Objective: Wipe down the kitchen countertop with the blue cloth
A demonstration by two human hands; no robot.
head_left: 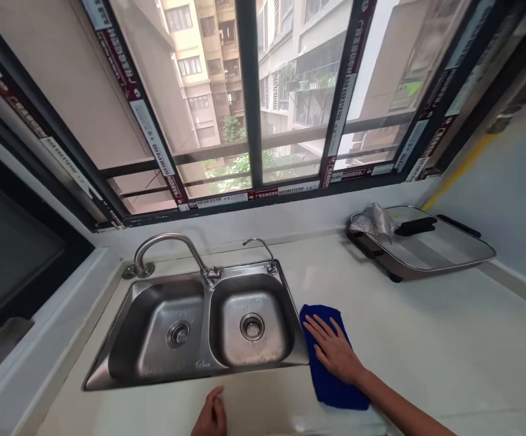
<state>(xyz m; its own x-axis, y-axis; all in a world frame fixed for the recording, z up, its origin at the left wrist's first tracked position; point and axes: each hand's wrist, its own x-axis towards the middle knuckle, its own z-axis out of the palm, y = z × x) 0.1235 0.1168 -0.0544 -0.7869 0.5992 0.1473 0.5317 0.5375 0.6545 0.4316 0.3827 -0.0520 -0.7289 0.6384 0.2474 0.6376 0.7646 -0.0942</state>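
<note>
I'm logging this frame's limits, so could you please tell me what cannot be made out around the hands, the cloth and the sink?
- Blue cloth, head view: its middle lies under the flat right hand.
- Left hand: cut off by the bottom edge, so its grip cannot be told.
- Sink front rim logo: too small to read.
- Grey rag on the lidded electric pan: covers the lid's far corner.

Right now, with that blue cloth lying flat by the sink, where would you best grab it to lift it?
Probably the far edge of the blue cloth, coming from above. It lies flat on the counter, so only an edge can be pinched, and the right hand presses its middle; the far end beyond the fingertips is bare.
</note>
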